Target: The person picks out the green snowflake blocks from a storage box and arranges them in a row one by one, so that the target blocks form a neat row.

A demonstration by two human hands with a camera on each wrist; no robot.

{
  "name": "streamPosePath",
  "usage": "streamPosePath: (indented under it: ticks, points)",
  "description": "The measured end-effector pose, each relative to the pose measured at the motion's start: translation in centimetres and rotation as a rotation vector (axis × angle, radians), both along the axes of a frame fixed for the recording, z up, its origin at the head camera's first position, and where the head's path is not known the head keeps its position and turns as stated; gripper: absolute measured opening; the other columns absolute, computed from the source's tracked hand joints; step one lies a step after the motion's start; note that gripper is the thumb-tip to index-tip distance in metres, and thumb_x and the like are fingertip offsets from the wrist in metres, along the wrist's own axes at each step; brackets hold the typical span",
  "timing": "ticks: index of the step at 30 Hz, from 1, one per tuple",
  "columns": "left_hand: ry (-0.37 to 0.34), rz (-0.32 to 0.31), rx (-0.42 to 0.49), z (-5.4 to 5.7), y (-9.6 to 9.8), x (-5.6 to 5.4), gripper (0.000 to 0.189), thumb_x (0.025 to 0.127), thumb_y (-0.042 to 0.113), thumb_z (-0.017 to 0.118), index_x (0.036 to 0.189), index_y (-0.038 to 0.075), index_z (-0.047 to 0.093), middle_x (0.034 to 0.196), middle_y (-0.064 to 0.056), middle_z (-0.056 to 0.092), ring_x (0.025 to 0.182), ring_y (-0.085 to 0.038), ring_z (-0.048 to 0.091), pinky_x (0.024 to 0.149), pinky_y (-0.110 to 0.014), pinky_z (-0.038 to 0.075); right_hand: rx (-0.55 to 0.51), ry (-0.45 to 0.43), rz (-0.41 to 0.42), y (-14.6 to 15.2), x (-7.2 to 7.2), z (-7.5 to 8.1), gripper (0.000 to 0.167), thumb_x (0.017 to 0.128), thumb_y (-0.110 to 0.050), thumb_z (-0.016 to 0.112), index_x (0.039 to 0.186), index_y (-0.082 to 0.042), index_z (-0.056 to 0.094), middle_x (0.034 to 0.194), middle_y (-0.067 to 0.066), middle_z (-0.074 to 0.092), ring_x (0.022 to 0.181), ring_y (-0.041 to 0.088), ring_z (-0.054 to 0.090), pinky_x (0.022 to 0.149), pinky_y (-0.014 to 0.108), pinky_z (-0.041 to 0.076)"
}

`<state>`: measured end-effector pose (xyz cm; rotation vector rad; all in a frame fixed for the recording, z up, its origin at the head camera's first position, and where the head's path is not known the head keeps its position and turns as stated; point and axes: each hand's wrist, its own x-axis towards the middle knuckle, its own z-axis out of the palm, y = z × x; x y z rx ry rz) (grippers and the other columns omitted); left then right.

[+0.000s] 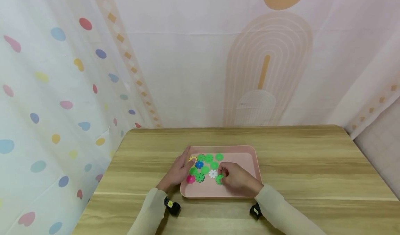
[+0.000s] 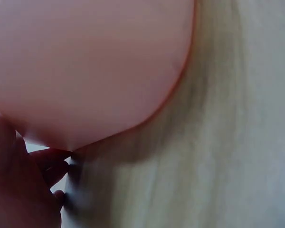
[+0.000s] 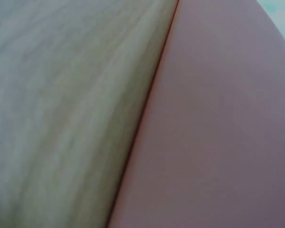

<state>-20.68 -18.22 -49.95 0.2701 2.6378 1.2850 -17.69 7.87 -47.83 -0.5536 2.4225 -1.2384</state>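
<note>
1. The left hand [image 1: 176, 172] rests against the left rim of a pink rectangular tray [image 1: 243, 158], fingers fairly straight, thumb spread inward.
2. Right of that thumb, inside the tray, lie a blue notched disc [image 1: 199, 164], a pink round disc [image 1: 190, 179] and several green round discs [image 1: 209, 158].
3. Between the hands, a white notched disc [image 1: 213, 174] lies nearer the right.
4. The right hand [image 1: 237, 177], fingers curled, pinches a green notched disc [image 1: 218, 180] within the tray's outline.
5. Wood-grained bench [image 1: 312, 165] extends beyond.
</note>
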Motion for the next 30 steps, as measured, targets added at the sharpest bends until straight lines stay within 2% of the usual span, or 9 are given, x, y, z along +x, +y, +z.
streamPosePath:
  ticks: [4,9,14,17,22,26,30]
  points:
    - [0.009,0.000,-0.002,-0.2,0.1,0.1,0.068,0.105,0.036,0.045,0.161,0.018,0.010,0.165,-0.011,0.016,0.151,-0.038,0.012,0.119,-0.061,0.010,-0.028,0.017,0.015,0.5,0.0,0.2,0.022,0.082,0.010,0.050,0.090,-0.008,0.061,0.074,-0.003,0.049,0.070,0.012,0.044,0.062,0.022,0.038]
    - [0.019,0.001,-0.015,-0.4,0.3,0.0,0.068,0.105,0.035,0.046,0.161,0.018,0.011,0.165,-0.011,0.016,0.151,-0.039,0.013,0.119,-0.062,0.011,-0.045,0.098,0.014,1.9,-0.4,1.1,0.021,0.083,0.010,0.055,0.089,-0.008,0.063,0.078,-0.003,0.055,0.075,0.012,0.050,0.067,0.022,0.042]
    - [0.032,0.003,-0.008,-0.6,0.5,-0.2,0.069,0.104,0.033,0.048,0.161,0.018,0.012,0.165,-0.011,0.017,0.150,-0.040,0.013,0.119,-0.063,0.011,-0.116,0.172,-0.028,4.5,-1.0,2.2,0.015,0.085,0.011,0.064,0.089,-0.004,0.063,0.080,0.001,0.059,0.074,0.010,0.052,0.064,0.019,0.045]
    - [0.028,0.008,-0.012,-0.6,0.6,-0.2,0.069,0.104,0.033,0.048,0.161,0.019,0.012,0.165,-0.011,0.017,0.150,-0.039,0.013,0.118,-0.063,0.011,-0.173,0.156,-0.068,6.5,-1.1,3.0,0.009,0.087,0.007,0.066,0.092,0.000,0.063,0.081,0.004,0.060,0.074,0.010,0.053,0.063,0.019,0.046]
    - [0.018,0.019,-0.032,-0.7,0.4,-0.2,0.070,0.103,0.035,0.049,0.161,0.021,0.011,0.165,-0.011,0.018,0.150,-0.041,0.014,0.116,-0.067,0.012,-0.180,0.137,-0.172,9.9,-1.1,3.7,0.010,0.092,-0.003,0.066,0.100,0.001,0.064,0.086,0.008,0.062,0.075,0.012,0.055,0.064,0.022,0.048]
    - [0.019,0.018,-0.035,-0.9,0.2,-0.4,0.070,0.103,0.034,0.049,0.161,0.022,0.011,0.165,-0.011,0.017,0.150,-0.040,0.013,0.117,-0.066,0.012,-0.148,0.110,-0.264,12.7,-1.4,3.4,0.014,0.092,-0.005,0.065,0.105,0.001,0.063,0.089,0.009,0.065,0.078,0.014,0.057,0.065,0.025,0.050]
    - [0.021,0.022,-0.040,-1.1,0.0,-0.5,0.071,0.103,0.033,0.049,0.161,0.022,0.010,0.165,-0.010,0.016,0.150,-0.040,0.013,0.118,-0.065,0.012,-0.140,0.028,-0.322,14.9,-1.6,2.3,0.019,0.094,-0.004,0.062,0.110,0.005,0.060,0.090,0.009,0.065,0.074,0.016,0.056,0.061,0.027,0.049]
